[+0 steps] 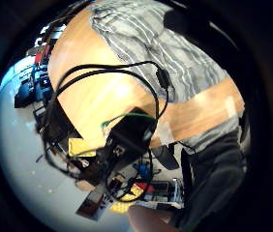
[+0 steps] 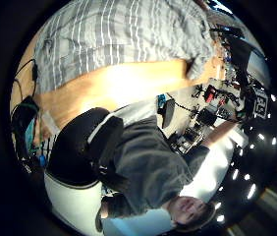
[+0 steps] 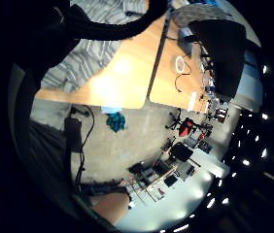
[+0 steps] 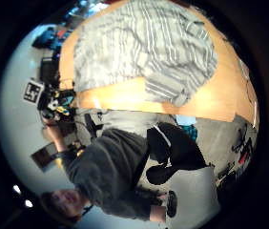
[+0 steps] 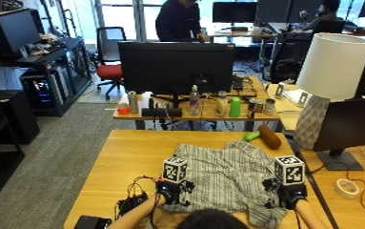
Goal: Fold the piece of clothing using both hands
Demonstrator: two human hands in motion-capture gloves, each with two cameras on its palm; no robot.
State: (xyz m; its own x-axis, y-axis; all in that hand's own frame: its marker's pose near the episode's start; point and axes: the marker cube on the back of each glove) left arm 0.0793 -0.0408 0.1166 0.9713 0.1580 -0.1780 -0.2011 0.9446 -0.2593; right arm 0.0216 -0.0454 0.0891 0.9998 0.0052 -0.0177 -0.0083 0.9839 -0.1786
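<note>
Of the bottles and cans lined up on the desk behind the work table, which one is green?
The green bottle, standing upright between a pale bottle and the cans; it alone is solid green.

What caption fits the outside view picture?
Both gloved hands, left hand and right hand, over a striped shirt on a wooden table.

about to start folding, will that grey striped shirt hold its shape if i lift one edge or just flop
Probably flop: the grey striped shirt lies rumpled on the wooden table, its creases suggesting thin, limp cloth. It likely weighs little, so a lifted edge should sag and drag the rest along. On the smooth tabletop it may slide rather than stay put, so using the left hand and right hand together seems wise.
</note>
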